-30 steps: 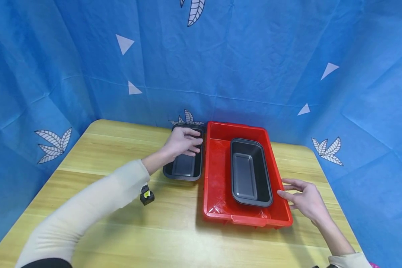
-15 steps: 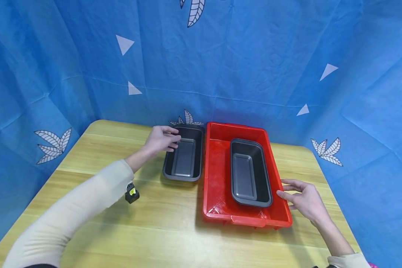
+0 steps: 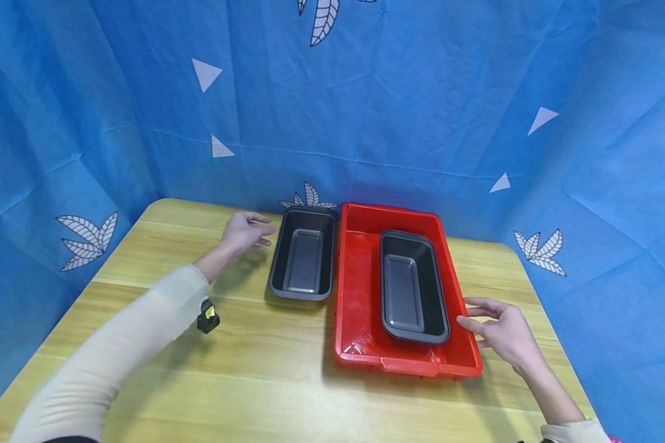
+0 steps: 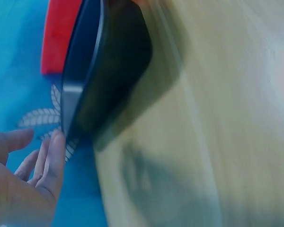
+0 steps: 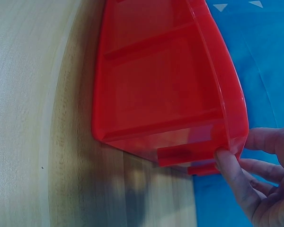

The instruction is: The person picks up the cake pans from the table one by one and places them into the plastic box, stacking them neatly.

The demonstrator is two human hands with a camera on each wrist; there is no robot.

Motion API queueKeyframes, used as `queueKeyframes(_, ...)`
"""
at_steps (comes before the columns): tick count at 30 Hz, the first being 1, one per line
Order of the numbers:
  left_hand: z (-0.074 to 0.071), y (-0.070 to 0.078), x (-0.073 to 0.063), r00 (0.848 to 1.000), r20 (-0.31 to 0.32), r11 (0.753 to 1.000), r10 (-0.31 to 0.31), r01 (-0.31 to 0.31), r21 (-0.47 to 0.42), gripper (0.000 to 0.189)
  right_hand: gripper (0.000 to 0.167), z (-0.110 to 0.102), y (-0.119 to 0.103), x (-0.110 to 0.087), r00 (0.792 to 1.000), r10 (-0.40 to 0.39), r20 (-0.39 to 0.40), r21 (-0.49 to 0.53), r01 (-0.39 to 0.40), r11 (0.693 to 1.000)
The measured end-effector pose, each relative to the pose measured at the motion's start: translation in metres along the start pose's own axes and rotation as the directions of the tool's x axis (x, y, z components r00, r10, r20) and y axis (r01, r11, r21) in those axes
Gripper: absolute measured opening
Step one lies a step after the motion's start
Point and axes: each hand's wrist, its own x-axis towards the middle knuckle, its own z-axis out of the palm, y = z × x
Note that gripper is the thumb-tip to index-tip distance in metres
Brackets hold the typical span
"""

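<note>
My left hand, fingers loosely extended and holding nothing, hovers just left of a dark rectangular loaf pan on the table. In the left wrist view a fingertip overlaps the rim of that loaf pan at its far corner. My right hand touches the right side wall of a red plastic tray with its thumb and fingertips. The right wrist view has the thumb and fingers resting at a corner of the red tray. A second dark loaf pan sits inside the tray, toward its right.
Wooden table under everything. Blue patterned cloth hangs behind and at both sides. The left pan stands close against the tray's left wall. A small black device with a yellow patch hangs under my left wrist.
My left hand has moved left, away from over the left loaf pan to beside it. The pans and the tray hold their places, and my right hand stays on the tray.
</note>
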Motion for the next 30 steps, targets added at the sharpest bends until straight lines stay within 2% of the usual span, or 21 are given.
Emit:
queueKeyframes(9,-0.002,-0.02,0.007,0.999,0.008,0.998,-0.053,0.053,0.024,0.053,0.062,-0.001,0.0,0.0,1.0,-0.001,-0.001,-0.009,0.001,1.0)
queueKeyframes(13,0.002,-0.026,0.009,0.997,0.014,0.997,-0.073,0.074,-0.006,0.052,0.062,0.0,-0.001,-0.001,1.0,0.004,-0.002,-0.013,-0.004,1.0)
queueKeyframes(18,0.009,-0.033,0.01,0.997,0.012,0.997,-0.071,0.071,-0.005,0.052,0.062,0.001,-0.001,-0.002,1.0,0.001,-0.003,-0.007,-0.001,1.0)
queueKeyframes(24,0.018,-0.039,0.009,0.998,0.012,0.998,-0.062,0.062,-0.009,0.051,0.063,0.001,0.0,-0.001,1.0,0.009,-0.005,-0.01,-0.009,1.0)
queueKeyframes(30,0.024,-0.043,0.011,0.996,0.009,0.996,-0.087,0.087,-0.027,0.051,0.062,0.001,-0.001,-0.001,1.0,0.01,-0.009,-0.019,-0.01,1.0)
